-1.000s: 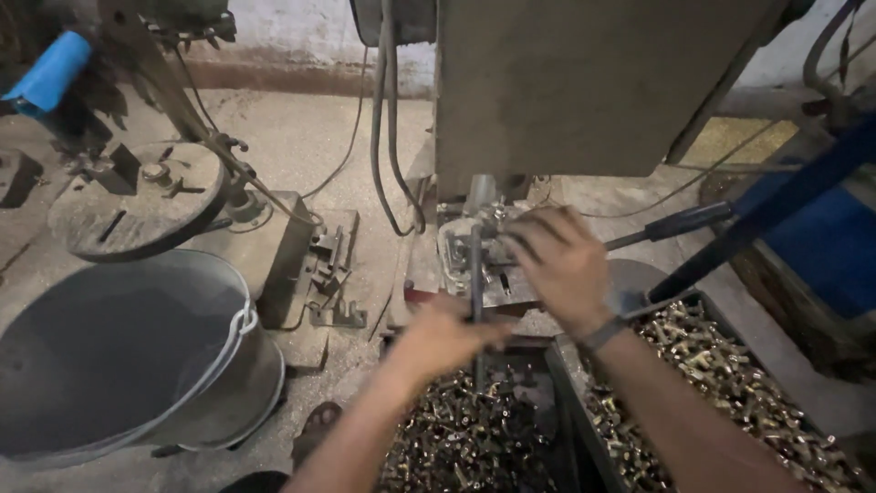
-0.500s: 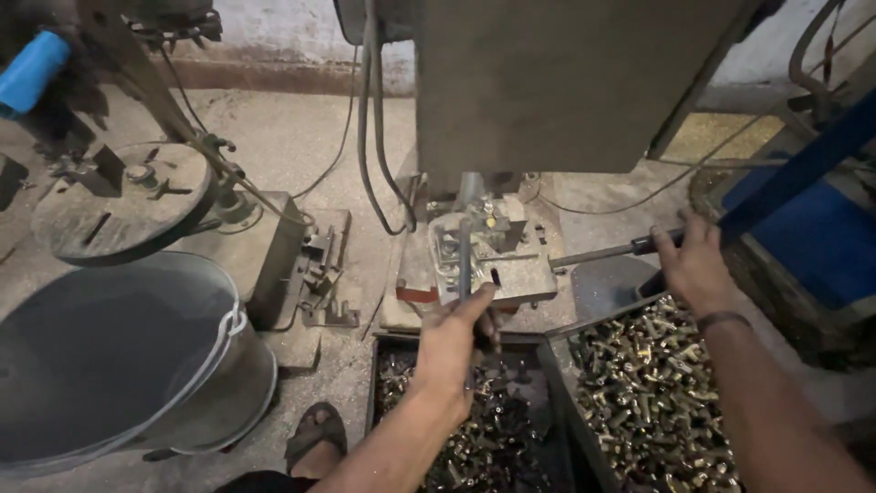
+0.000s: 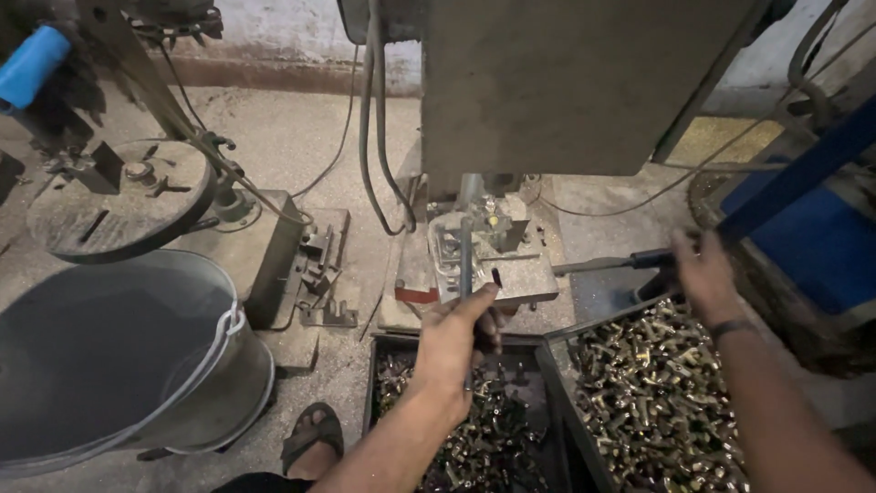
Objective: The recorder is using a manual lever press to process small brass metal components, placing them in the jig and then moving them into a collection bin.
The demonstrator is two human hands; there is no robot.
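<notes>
Seemingly mid-cycle, the left hand (image 3: 456,333) grips the thin upright metal rod (image 3: 466,260) at the grey clamping fixture (image 3: 493,256) just beyond it, while the right hand (image 3: 701,274) closes around the black-gripped lever handle (image 3: 630,263), with trays of small brass fittings (image 3: 657,402) below both hands.

Carrier: dusty concrete floor (image 3: 301,137). I count on it: one grey metal bucket (image 3: 119,356), lower left; one grey machine base block (image 3: 278,260) just beside the bucket; one dark tray (image 3: 456,429) of small brass parts; a second tray (image 3: 657,402) of the same, touching it on the right; my sandalled foot (image 3: 310,438).
</notes>
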